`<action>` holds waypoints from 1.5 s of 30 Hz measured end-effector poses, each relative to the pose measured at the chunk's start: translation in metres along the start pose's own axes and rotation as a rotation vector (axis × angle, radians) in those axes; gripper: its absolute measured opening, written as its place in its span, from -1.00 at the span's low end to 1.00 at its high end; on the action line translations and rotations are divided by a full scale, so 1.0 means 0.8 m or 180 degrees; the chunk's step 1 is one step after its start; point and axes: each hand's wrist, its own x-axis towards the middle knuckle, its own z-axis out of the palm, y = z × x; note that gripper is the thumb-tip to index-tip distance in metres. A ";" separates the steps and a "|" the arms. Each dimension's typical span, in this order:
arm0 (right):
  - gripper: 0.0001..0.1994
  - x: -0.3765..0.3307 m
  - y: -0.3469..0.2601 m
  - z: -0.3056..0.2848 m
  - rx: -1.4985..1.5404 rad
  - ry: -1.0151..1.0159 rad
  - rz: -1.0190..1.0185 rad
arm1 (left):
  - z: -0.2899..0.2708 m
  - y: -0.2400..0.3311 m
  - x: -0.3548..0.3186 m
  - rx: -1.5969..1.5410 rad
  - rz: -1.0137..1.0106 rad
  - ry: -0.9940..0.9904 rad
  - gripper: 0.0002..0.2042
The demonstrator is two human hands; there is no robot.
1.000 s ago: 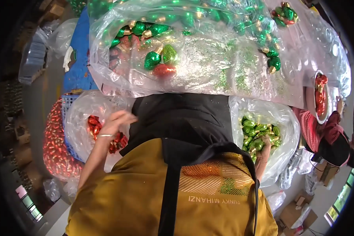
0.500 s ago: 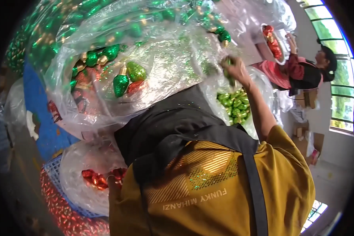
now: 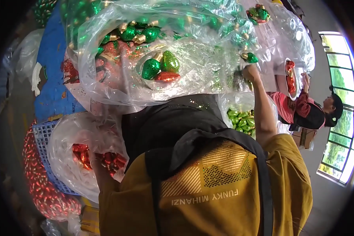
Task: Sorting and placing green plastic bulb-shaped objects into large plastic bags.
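Note:
My right hand (image 3: 250, 74) is over the right end of the plastic-covered table, fingers curled around something dark and blurred. Just beyond it lies a dark green glittery bulb ornament (image 3: 250, 58) with a gold cap. Down at the left, my left hand (image 3: 96, 160) reaches into a clear plastic bag (image 3: 61, 135) of shiny red ornaments (image 3: 113, 160); its fingers are hidden. In front of me, a dark green bulb (image 3: 150, 69), a light green bulb (image 3: 170, 62) and a red bulb (image 3: 167, 76) sit together in a shallow clear oval holder.
Light green ornaments (image 3: 241, 121) fill a bag below my right forearm. More dark green bulbs (image 3: 139, 33) lie in plastic on the table. A blue crate (image 3: 43, 135) and a sack of red ornaments (image 3: 43, 188) stand at left. Another person (image 3: 306, 108) works by a white oval tray (image 3: 281, 84).
The view has shifted, so the table sits higher and further right. My right hand has moved from above the light green bag to the tabletop near a green bulb. My left hand remains in the red bag.

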 end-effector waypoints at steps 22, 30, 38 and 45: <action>-0.53 0.025 -0.042 -0.037 0.1484 -0.0220 -0.0815 | -0.010 -0.068 0.125 -0.0605 -0.0535 0.0124 -0.47; -0.49 -0.160 -0.126 -0.087 0.1715 -0.0510 -0.1333 | -0.010 -0.031 0.129 0.0116 -0.0950 0.0902 -0.48; -0.22 -0.159 -0.135 -0.055 0.1000 0.0193 -0.2010 | -0.057 0.044 0.074 0.2013 0.0109 0.0497 -0.64; -0.30 -0.195 -0.188 -0.142 0.2048 -0.0431 -0.1333 | -0.151 0.446 -0.060 -0.1173 0.1850 0.1142 -0.51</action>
